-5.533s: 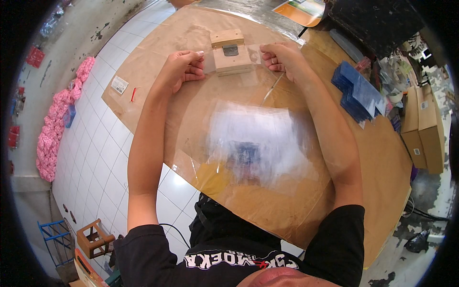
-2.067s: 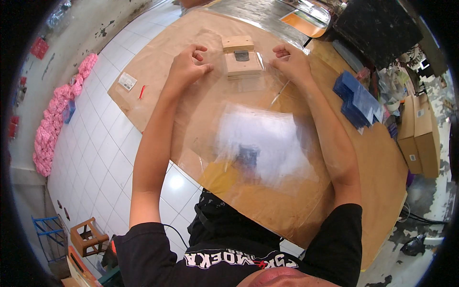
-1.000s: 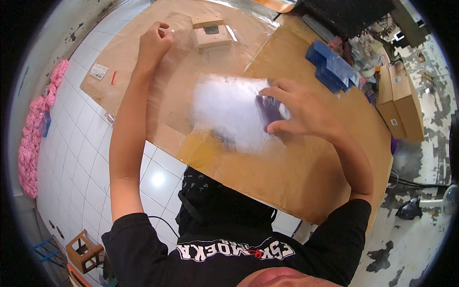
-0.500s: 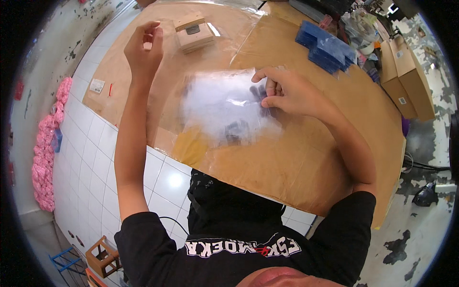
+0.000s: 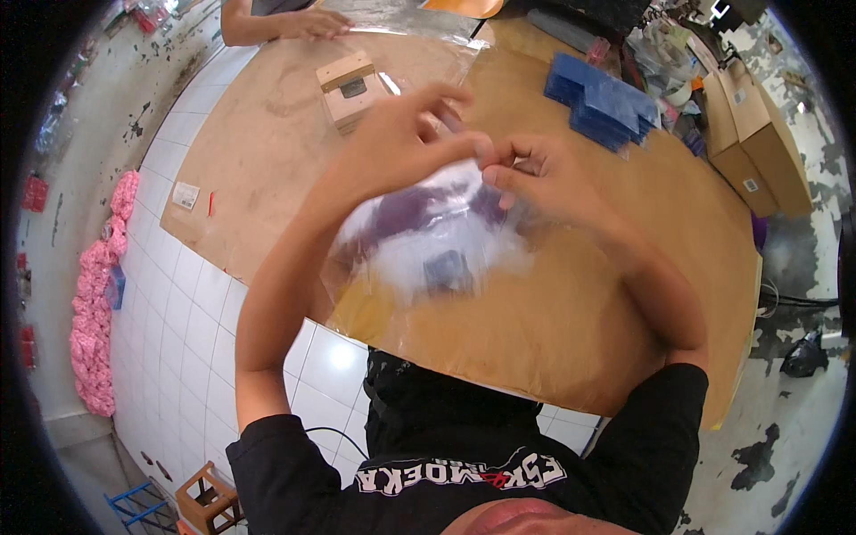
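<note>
My left hand has come in over the table and meets my right hand, fingertips close together at the top edge of a clear plastic sheet or bag. Motion blurs the left fingers, and I cannot tell whether they grip anything. The right thumb and forefinger are pinched, but what lies between them is too small to make out. Whitish and dark patches show on the clear plastic, with a small dark square near its lower edge. Beyond my left hand stands a light wooden block with a dark piece on it.
A brown-covered table lies beneath my hands. Blue flat packets are stacked at the back right, near cluttered plastic bags and a cardboard box. Another person's hand rests at the far left edge. A white label lies at left.
My left hand has moved from beside the wooden block down and right to meet my right hand. The right hand shifted slightly. Another person's hand has appeared at the far edge.
</note>
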The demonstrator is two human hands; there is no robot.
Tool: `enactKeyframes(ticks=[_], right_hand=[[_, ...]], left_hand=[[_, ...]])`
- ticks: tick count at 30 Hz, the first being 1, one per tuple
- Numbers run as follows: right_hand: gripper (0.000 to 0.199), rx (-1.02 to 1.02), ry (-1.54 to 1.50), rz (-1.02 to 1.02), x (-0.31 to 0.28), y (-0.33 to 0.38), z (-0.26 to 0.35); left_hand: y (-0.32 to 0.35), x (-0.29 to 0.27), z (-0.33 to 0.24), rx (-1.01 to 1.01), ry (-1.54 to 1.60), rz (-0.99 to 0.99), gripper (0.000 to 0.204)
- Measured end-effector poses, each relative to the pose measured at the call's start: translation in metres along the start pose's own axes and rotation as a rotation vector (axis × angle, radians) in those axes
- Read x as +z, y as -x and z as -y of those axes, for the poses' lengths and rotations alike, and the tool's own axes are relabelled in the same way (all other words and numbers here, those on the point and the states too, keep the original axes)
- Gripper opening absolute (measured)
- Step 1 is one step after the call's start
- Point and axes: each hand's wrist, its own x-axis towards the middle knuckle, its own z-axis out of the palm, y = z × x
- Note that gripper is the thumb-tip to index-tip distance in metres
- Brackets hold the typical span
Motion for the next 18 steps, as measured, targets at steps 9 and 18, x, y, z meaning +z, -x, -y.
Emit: enactKeyframes(ticks=[9,18], right_hand=[[0.014,0.105,-0.1,0.027,-0.004,-0.01,-0.018],[0.016,0.109,-0.138,0.056,-0.005,-0.011,-0.024]], left_hand=[[0.017,-0.007,0.02,-0.207,0.108,-0.169,0.011],[0.02,-0.005,0.016,-0.209,0.223,-0.175,0.017]])
